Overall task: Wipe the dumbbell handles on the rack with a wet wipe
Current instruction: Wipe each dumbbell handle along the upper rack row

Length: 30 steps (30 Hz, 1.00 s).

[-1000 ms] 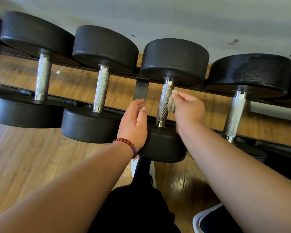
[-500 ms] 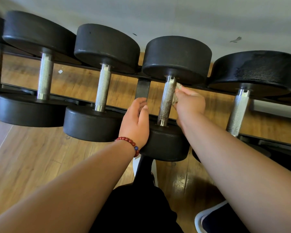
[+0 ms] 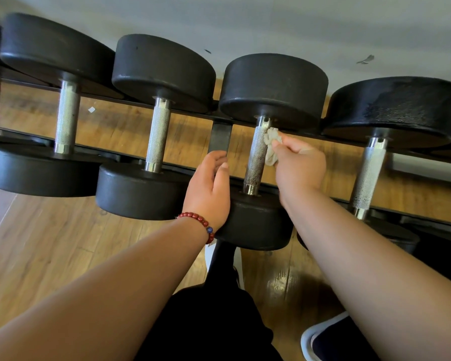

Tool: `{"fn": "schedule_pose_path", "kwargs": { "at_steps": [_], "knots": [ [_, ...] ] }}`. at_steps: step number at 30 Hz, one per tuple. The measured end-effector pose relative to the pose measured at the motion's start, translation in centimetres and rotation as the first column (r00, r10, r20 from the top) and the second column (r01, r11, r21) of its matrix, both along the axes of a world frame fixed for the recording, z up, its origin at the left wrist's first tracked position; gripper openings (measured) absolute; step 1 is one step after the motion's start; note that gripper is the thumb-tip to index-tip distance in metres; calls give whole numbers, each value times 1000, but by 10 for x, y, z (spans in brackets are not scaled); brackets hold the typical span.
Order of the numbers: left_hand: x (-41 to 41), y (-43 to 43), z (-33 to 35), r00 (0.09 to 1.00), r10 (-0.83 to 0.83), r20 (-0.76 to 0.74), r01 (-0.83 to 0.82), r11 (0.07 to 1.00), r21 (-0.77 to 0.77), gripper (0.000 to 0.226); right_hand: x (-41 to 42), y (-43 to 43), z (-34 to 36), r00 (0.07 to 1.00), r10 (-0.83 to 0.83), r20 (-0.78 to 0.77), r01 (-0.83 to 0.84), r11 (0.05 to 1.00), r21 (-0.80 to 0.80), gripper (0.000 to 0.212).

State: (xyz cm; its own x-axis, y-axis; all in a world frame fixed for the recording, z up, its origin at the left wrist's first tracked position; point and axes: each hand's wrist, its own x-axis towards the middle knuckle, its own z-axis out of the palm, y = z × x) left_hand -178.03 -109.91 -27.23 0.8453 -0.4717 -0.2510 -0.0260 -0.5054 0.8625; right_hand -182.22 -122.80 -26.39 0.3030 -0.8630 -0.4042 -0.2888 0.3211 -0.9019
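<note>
Dumbbell handle (image 3: 255, 157): knurled steel bar on the rack (image 3: 221, 138), just right of mid-view, running from its near head (image 3: 258, 225) at 6 o'clock to its far head (image 3: 274, 87) at 12 o'clock.
Wet wipe (image 3: 271, 144): bunched and greyish, pressed to the bar's 3 o'clock side, close under the far head.
Right hand (image 3: 300, 165): fingertips and thumb pinch the wipe against the steel.
Left hand (image 3: 208, 188): fingers loosely relaxed and holding nothing, heel resting on the near head's 9 o'clock edge; a red bead bracelet (image 3: 198, 220) circles the wrist.
Just changed: a second ago the wipe sat about midway along the bar, mostly hidden in the fist; it has since travelled toward 12 o'clock and now shows clearly near the top collar. The left hand has kept its place on the head.
Meaning for the task: the stroke appears to have covered the upper half of this bar's right side; the lower stretch toward 6 o'clock and the 9 o'clock side look still to be done.
Other handles: two bars at 9 o'clock (image 3: 158, 136) (image 3: 67, 118) and one at 3 o'clock (image 3: 367, 175) lie well apart from both hands; whether they are already clean cannot be told.
</note>
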Motion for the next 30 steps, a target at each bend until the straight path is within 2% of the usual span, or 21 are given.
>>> {"fn": "schedule_pose_path", "kwargs": {
  "at_steps": [7, 13, 18, 20, 24, 30],
  "knots": [
    [-1, 0, 1, 1000, 5, 0, -5, 1000, 0, 35, 22, -10, 4, 993, -117, -15, 117, 993, 34, 26],
    [-1, 0, 1, 1000, 6, 1, -6, 1000, -1, 34, 14, -3, -1, 997, -64, 37, 61, 994, 88, 35],
    [-2, 0, 1, 1000, 8, 13, -8, 1000, 8, 34, 15, -7, 2, 993, -110, 51, 95, 965, 244, 18],
    [-2, -1, 1, 1000, 6, 10, -6, 1000, 8, 34, 13, -7, 0, 995, -96, 30, 86, 966, 244, 17],
    [-1, -1, 0, 1000, 6, 5, -6, 1000, 10, 34, 8, -6, -8, 999, -54, -5, 54, 982, 180, 27],
    [0, -1, 0, 1000, 3, 4, -3, 1000, 5, 34, 11, -12, -10, 999, -26, -48, 38, 967, 254, 22]
  ]
}}
